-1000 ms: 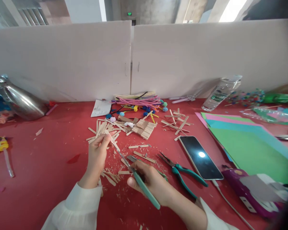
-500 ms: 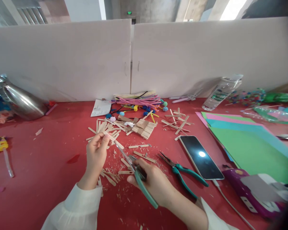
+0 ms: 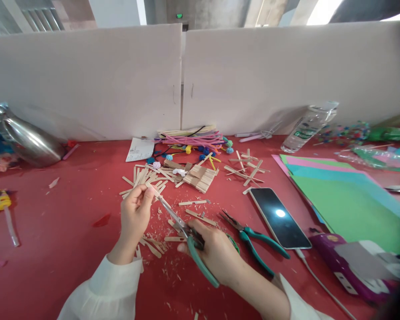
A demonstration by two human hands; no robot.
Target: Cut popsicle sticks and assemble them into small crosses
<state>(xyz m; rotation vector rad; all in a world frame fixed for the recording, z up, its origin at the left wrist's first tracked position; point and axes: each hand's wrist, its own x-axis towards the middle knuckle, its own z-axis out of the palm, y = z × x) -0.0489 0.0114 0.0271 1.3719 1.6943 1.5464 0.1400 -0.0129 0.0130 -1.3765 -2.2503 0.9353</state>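
Note:
Between the thumb and fingers of my left hand (image 3: pixel 135 214) a thin wooden craft stick (image 3: pixel 154 190) is pinched, one end pointing down and right. My right hand (image 3: pixel 216 251) grips a pair of scissors (image 3: pixel 179 218) with teal and black handles. The silver blades reach up-left and meet the stick just beyond my left fingertips; whether they have cut into it I cannot tell. Under and around both hands lie loose craft sticks (image 3: pixel 151 246), cut pieces and small wood shavings. Behind them sits a banded bundle of sticks (image 3: pixel 201 178).
Teal-handled pliers (image 3: pixel 245 231) and a phone (image 3: pixel 280 218) on a cable lie to the right. Beyond are coloured paper sheets (image 3: pixel 346 195), a water bottle (image 3: pixel 308 129) and crossed sticks (image 3: pixel 248 169). Pipe cleaners (image 3: pixel 191 140) lie by the white partition (image 3: pixel 86 84). A steel jug (image 3: pixel 30 138) stands left.
The scissor blades have closed together along the stick, and a green handle part now shows right of my right hand. My left hand has shifted slightly.

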